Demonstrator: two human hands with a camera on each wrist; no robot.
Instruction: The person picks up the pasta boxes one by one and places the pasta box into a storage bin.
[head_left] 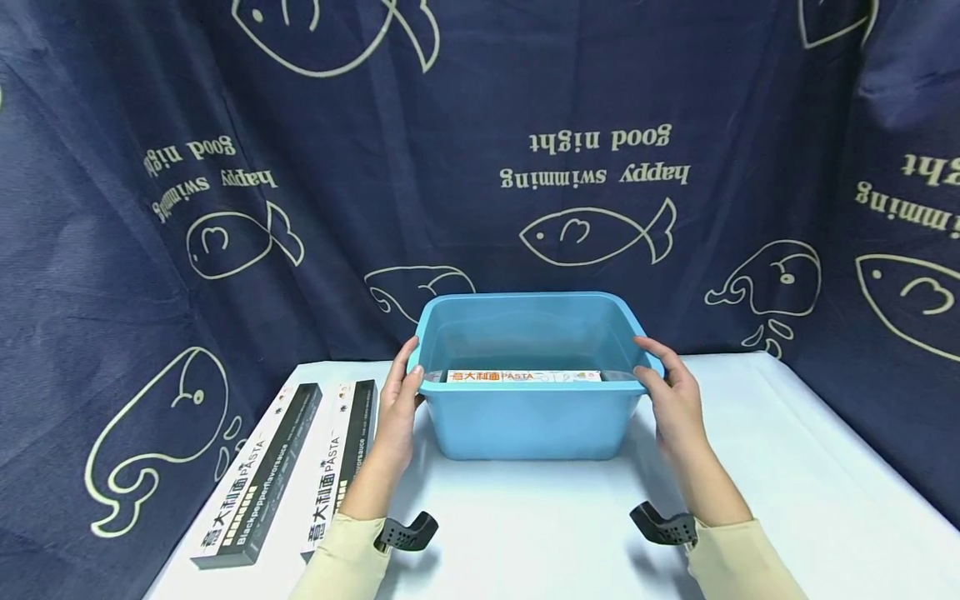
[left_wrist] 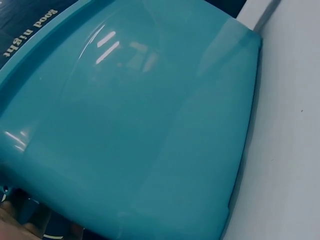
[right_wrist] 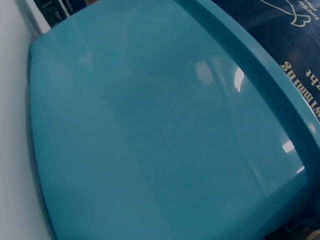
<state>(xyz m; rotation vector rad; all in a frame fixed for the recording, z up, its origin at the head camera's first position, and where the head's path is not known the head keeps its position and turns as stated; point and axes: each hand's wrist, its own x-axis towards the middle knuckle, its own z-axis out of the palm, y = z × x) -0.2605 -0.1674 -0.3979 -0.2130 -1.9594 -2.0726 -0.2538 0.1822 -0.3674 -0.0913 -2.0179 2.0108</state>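
A blue plastic bin (head_left: 528,425) sits on the white table in the head view. My left hand (head_left: 395,412) grips its left rim, thumb near the front corner. On the opposite side, my right hand (head_left: 678,404) holds the right rim in much the same way. Inside the bin lies a white pasta box (head_left: 525,376) with orange lettering; the front wall hides its lower part. Both wrist views are filled by the bin's smooth side wall (left_wrist: 140,120). A few fingers (left_wrist: 15,227) show at the lower left of the left wrist view.
Two long black-and-white pasta boxes lie on the table's left side: one farther out (head_left: 258,475), the other (head_left: 341,458) beside my left forearm and partly covered by it. A dark blue curtain (head_left: 465,208) with fish drawings hangs behind the white table (head_left: 525,525).
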